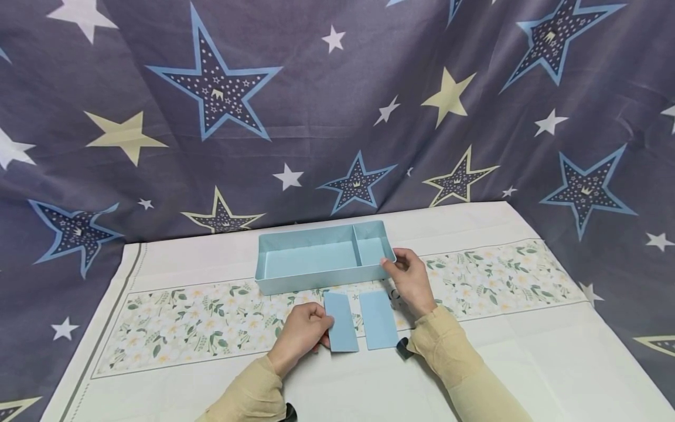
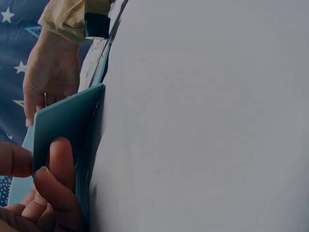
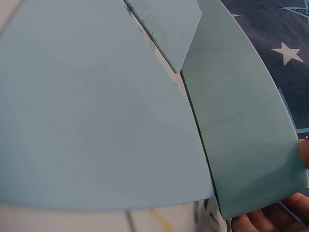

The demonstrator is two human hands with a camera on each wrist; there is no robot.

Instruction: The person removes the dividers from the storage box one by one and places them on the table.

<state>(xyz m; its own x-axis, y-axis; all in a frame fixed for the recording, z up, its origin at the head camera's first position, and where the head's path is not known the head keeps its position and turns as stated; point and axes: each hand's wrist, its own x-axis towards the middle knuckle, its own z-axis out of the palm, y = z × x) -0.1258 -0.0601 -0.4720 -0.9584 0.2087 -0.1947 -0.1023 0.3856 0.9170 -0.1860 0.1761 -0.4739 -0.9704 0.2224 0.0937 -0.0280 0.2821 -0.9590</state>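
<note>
A light blue tray (image 1: pixel 311 281) with a divider making one long and one short compartment stands on the table. My right hand (image 1: pixel 411 284) grips its near right corner, thumb at the rim; in the right wrist view fingers (image 3: pixel 285 212) show under the tray's end wall (image 3: pixel 241 121). In front of the tray, my left hand (image 1: pixel 302 329) pinches the left edge of a blue rectangular panel (image 1: pixel 341 328), which looks tilted up in the left wrist view. A second blue panel (image 1: pixel 378 322) lies beside it on the right, apart from both hands.
A white tablecloth (image 1: pixel 527 351) with a flowered band (image 1: pixel 200 319) covers the table. Behind it hangs a dark curtain (image 1: pixel 306 105) printed with stars. Black pieces show by both sleeves, one at the right cuff (image 1: pixel 404 348).
</note>
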